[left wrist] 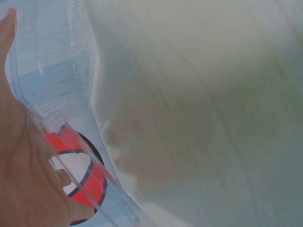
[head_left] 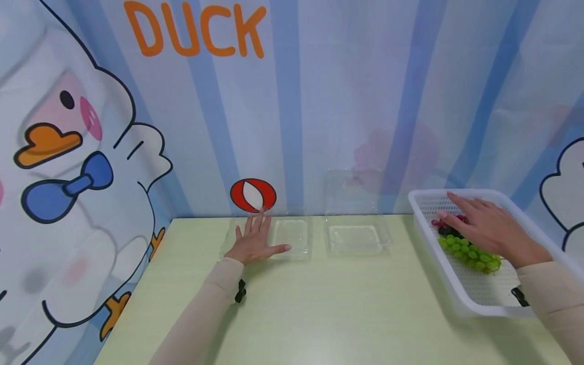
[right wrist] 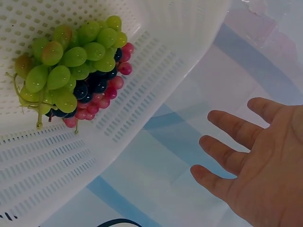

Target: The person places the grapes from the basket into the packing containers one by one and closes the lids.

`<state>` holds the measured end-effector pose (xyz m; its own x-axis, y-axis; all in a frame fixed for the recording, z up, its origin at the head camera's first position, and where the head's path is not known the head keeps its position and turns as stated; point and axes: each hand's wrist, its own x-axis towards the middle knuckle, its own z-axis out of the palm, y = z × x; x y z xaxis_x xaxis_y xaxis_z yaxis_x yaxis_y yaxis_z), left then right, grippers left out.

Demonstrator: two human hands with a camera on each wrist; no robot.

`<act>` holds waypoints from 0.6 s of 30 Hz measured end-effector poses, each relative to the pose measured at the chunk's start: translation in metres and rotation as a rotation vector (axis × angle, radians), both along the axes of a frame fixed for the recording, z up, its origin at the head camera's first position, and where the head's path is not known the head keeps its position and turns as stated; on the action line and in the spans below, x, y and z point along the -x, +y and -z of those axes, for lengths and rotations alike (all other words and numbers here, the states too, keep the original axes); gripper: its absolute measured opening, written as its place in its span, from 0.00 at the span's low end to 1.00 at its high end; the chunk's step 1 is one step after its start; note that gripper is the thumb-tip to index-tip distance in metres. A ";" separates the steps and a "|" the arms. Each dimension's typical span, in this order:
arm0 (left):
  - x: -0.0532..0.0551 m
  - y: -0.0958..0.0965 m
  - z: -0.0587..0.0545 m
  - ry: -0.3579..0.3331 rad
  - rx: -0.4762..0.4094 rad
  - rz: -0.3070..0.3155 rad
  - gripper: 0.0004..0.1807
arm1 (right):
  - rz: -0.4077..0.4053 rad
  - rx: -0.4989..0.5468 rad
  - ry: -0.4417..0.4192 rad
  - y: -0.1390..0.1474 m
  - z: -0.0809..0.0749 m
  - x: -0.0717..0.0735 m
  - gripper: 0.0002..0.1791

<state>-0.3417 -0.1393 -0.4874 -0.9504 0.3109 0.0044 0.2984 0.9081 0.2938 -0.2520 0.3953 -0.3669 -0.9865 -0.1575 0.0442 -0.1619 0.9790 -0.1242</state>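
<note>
**Left hand point(head_left: 254, 244) at a clear container, right hand point(head_left: 493, 225) above a basket of grapes**

The left hand is spread over the left clear container point(head_left: 292, 235), fingers fairly straight and grasping nothing. In its wrist view the transparent plastic overlaps the hand, and how firmly the two touch I cannot tell. The hand hides part of this container, which sits at the back of the counter point(head_left: 319, 314).

Just to its right stands a second clear container point(head_left: 355, 237), open, its base on the counter and its lid upright near the backdrop point(head_left: 347, 101).

At the right side of the counter is a white basket point(head_left: 490, 310) with perforated walls. The right hand hangs over it, released, fingers extended and apart from the fruit. Inside, the green grapes point(right wrist: 73, 56), black grapes point(right wrist: 99, 85) and red grapes point(right wrist: 102, 101) lie bunched side by side, black in the middle, with thin stems showing.

Both forearms wear pale sleeves point(head_left: 201, 309). The backdrop has blue stripes, orange letters reading DUCK point(head_left: 244, 31), a large white duck point(head_left: 109, 197) with a blue bow, and a red-and-white oval point(head_left: 269, 192) behind the left fingertips.
</note>
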 end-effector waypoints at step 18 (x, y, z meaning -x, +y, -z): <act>0.003 0.000 -0.002 -0.046 -0.022 0.003 0.67 | 0.001 -0.007 -0.095 0.025 0.010 0.013 0.49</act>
<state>-0.3449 -0.1396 -0.4856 -0.9488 0.3142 -0.0321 0.2872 0.9005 0.3266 -0.2650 0.4199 -0.3770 -0.9863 -0.1566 -0.0508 -0.1488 0.9800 -0.1323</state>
